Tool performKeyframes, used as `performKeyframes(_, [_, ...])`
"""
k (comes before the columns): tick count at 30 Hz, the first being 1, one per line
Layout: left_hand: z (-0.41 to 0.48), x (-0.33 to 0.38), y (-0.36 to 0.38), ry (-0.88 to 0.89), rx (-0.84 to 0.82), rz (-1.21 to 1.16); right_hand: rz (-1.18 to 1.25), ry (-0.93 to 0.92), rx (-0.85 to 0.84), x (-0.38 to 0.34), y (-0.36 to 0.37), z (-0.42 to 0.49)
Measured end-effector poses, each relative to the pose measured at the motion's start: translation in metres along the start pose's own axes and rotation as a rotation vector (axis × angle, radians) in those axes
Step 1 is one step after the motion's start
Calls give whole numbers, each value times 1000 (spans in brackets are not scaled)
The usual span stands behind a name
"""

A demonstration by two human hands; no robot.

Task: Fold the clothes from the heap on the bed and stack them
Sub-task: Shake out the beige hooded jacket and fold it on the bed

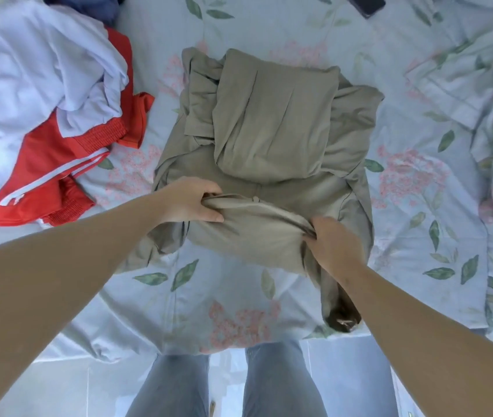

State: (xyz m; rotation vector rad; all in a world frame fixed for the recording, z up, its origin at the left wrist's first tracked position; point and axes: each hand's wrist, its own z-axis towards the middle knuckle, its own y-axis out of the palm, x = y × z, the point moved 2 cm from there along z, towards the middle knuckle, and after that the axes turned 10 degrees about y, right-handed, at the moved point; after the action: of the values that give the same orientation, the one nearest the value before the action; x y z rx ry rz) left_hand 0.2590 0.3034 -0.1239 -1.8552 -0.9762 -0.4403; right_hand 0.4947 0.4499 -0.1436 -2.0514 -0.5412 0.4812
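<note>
Floral bedsheet [269, 22], khaki garment [275, 115] lengthwise near-to-far, left hand [192, 203] and right hand [334, 245] gripping near edge

The khaki garment [272, 121] lies half folded, its near edge bunched in the fingers of the left hand [192, 201] and right hand [334, 245], a folded panel just beyond them. Well left of them sprawls the heap [43, 85]: white, red, navy.

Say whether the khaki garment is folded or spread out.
Partly folded: the khaki cloth garment lies doubled over itself; left hand and right hand grip its near edge.
</note>
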Motion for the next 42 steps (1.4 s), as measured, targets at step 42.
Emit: performKeyframes(42, [144,-13,46,181,-46,686,-154,30,101,38,2,104])
